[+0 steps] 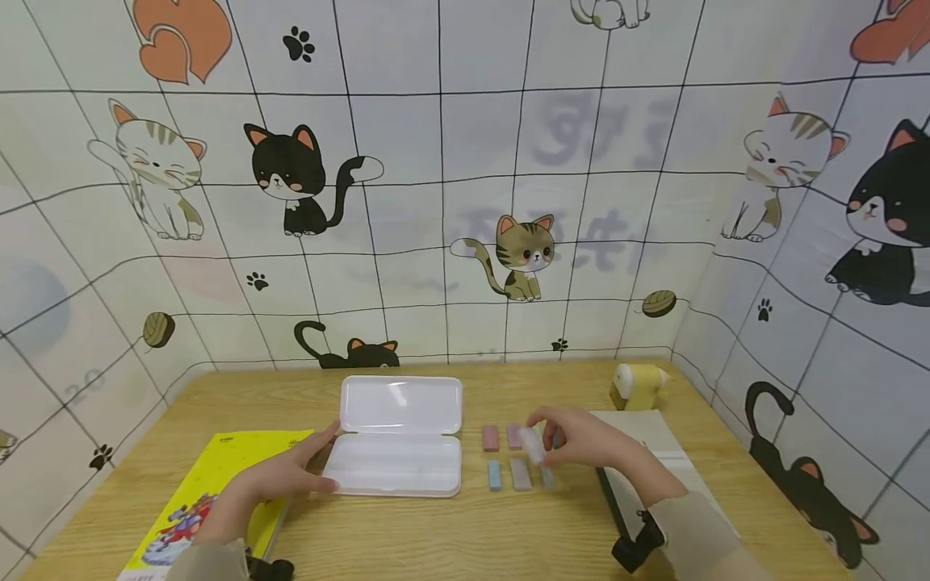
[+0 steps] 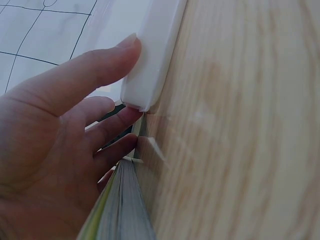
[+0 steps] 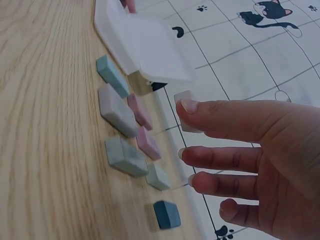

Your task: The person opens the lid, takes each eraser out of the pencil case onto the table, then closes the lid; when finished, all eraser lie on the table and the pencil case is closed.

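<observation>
A white plastic case (image 1: 392, 466) lies with its lid (image 1: 401, 403) raised at the back, and its tray shows no contents. At the tray's left end is my left hand (image 1: 283, 472), its thumb (image 2: 107, 62) against the case's side and the other fingers lightly bent at the corner. My right hand (image 1: 584, 440) pinches a small white eraser (image 1: 533, 445) between thumb and index finger, above other pastel erasers. Below it sit a blue eraser (image 3: 112, 76), a grey one (image 3: 117, 111), a pink one (image 3: 139, 112), a lilac one (image 3: 148, 143), two greenish ones and a dark teal one (image 3: 166, 215).
A yellow book (image 1: 218, 476) lies left, partly under my left forearm. Right of the erasers, a pale notebook or board (image 1: 686, 452) lies beneath my right forearm. A yellow-and-white object (image 1: 639, 387) stands behind it. A cat-print curtain (image 1: 450, 202) surrounds the wooden table (image 1: 407, 537).
</observation>
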{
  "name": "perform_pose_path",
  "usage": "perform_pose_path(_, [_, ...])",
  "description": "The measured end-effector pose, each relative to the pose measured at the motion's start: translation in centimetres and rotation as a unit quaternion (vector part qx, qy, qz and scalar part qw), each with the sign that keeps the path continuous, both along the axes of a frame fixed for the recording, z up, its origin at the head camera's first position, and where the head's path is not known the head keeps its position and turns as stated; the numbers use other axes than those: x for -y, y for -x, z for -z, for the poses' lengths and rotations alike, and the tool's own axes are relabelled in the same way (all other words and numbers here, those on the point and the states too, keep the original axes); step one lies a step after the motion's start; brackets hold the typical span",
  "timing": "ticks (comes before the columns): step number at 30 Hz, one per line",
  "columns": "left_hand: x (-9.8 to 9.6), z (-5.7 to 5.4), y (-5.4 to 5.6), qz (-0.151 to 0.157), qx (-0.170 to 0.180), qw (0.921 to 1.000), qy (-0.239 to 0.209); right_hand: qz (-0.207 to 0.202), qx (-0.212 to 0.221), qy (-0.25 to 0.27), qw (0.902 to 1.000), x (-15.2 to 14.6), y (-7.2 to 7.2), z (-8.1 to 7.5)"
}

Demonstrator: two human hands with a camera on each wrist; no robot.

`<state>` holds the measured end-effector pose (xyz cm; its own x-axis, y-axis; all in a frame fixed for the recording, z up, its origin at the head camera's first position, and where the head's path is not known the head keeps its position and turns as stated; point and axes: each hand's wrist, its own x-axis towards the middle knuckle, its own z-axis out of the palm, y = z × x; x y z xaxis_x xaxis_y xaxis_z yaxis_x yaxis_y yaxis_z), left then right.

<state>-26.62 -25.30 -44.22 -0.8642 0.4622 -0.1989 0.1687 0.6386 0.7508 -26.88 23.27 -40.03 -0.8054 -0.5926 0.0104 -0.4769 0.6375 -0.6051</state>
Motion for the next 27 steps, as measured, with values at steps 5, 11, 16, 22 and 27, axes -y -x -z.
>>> perform_pose_path(5, [0.0, -0.1, 0.0, -0.003, 0.001, 1.0, -0.007, 0.02, 0.003, 0.001, 0.9998, -1.5, -0.5, 0.4])
perform_pose_path(11, [-0.2, -0.3, -0.1, -0.01, 0.007, 0.9999, -0.011, 0.038, -0.005, -0.004, 0.9993, -3.2, -1.0, 0.9])
perform_pose_path(16, [-0.2, -0.2, 0.0, -0.017, 0.017, 0.9996, -0.017, 0.041, 0.005, 0.007, 0.9991, -4.1, -1.5, 1.0])
perform_pose_path(22, [0.0, -0.1, 0.1, -0.001, 0.013, 0.9998, -0.015, 0.046, 0.01, 0.005, 0.9989, -4.6, -1.8, 1.3])
perform_pose_path(27, [0.0, -0.1, 0.1, 0.001, 0.013, 0.9994, -0.031, 0.051, 0.014, -0.002, 0.9986, -4.7, -1.8, 1.7])
